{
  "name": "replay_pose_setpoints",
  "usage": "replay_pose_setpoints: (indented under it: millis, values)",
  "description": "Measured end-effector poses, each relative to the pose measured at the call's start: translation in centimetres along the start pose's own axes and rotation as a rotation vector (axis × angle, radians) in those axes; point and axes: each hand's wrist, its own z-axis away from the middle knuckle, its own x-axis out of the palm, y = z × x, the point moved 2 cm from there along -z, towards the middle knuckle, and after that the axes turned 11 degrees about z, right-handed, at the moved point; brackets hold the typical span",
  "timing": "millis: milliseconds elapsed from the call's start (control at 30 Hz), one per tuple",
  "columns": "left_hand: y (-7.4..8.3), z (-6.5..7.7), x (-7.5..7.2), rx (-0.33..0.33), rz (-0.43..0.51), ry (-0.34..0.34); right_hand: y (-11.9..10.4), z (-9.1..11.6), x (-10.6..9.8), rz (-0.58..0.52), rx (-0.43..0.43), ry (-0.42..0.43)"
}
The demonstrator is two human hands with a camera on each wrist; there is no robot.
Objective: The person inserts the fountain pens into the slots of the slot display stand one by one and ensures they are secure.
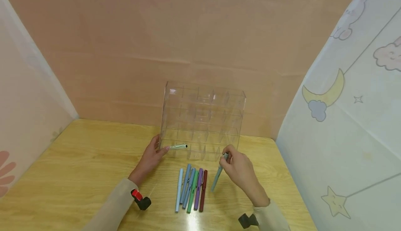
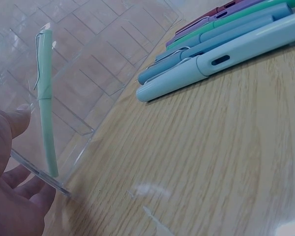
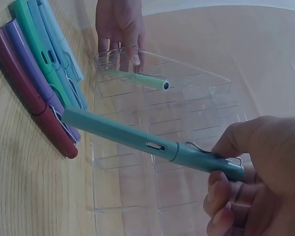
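Observation:
A clear plastic compartment organizer [image 1: 202, 121] stands upright at the back of the table. My left hand [image 1: 152, 157] grips its lower left side wall, the thumb in front and the other fingers around the outside. A pale green pen [image 2: 45, 101] lies in a bottom left compartment, near the left thumb. My right hand [image 1: 240, 168] pinches a teal pen [image 3: 123, 136] by its clip end, with the barrel slanting down in front of the organizer's lower right. The fingers cover part of the cap.
In front of the organizer several pens lie side by side: light blue [image 1: 179, 191], two darker blue, green [image 1: 192, 191], purple [image 1: 198, 190] and dark red [image 1: 203, 191]. The wooden table [image 1: 94, 161] is bordered by a peach backdrop [image 1: 125, 49] and a patterned right-hand sheet [image 1: 360, 137].

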Motion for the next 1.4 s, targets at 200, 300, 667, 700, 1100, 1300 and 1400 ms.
replay_pose_setpoints:
  millis: [200, 300, 667, 700, 1100, 1300, 1400]
  values:
    - [0.0, 0.2, 0.0, 0.006, -0.005, 0.003, 0.0, -0.1, -0.2, -0.049, -0.033, 0.053]
    - [0.1, 0.3, -0.1, 0.006, -0.01, 0.001, 0.0, -0.3, -0.2, -0.081, -0.017, 0.066]
    - [0.3, 0.5, -0.1, -0.013, -0.018, 0.005, -0.2, -0.7, -0.5, -0.088, -0.075, 0.173]
    - [0.3, 0.5, 0.0, -0.013, -0.015, 0.004, -0.2, -0.7, -0.5, -0.092, -0.077, 0.172]
    - [0.4, 0.4, 0.0, -0.03, 0.007, -0.005, -0.4, -1.2, -0.5, -0.095, -0.065, 0.171]
    - [0.3, 0.3, 0.0, -0.031, -0.005, -0.004, -0.7, -1.6, -0.5, -0.103, -0.036, 0.135]
    - [0.3, 0.3, 0.0, -0.031, -0.004, -0.004, -0.8, -1.8, -0.5, -0.117, -0.033, 0.123]
